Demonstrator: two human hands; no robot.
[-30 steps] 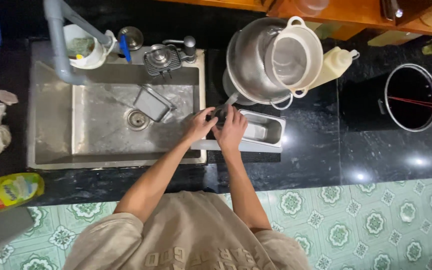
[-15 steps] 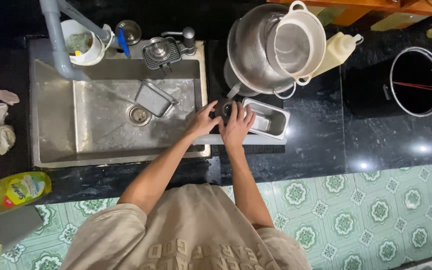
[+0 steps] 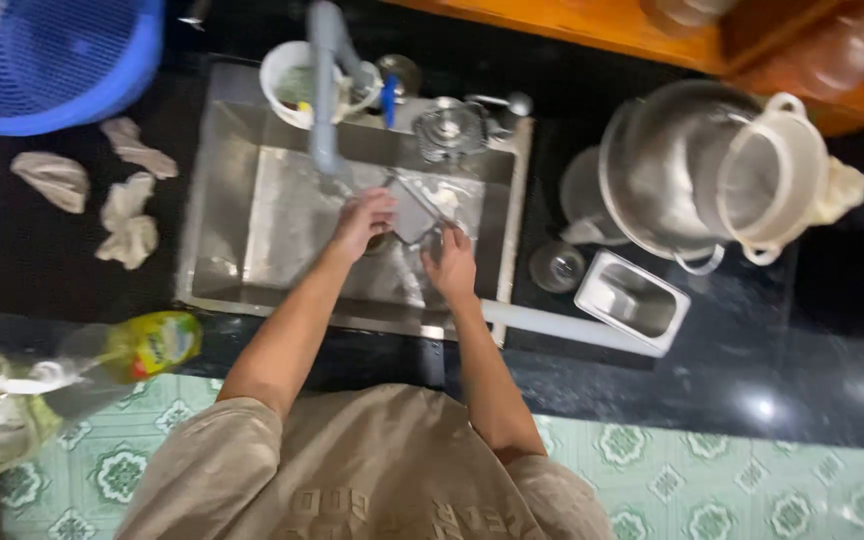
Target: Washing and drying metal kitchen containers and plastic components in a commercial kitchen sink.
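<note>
Two bare hands work inside the steel sink (image 3: 252, 215), both over the drain area. The left hand (image 3: 364, 222) has its fingers curled at the near-left edge of a small flat rectangular metal piece (image 3: 414, 212); blur prevents telling whether it grips the piece. The right hand (image 3: 451, 265) sits just below and right of that piece, fingers partly bent, contact unclear. A grey tap pipe (image 3: 326, 85) hangs above the left hand. On the dark counter to the right stand a rectangular steel tub (image 3: 634, 300), a large steel pot (image 3: 667, 170) and a white colander (image 3: 777, 180). A yellow-green bottle (image 3: 147, 345) lies at the near-left counter edge.
</note>
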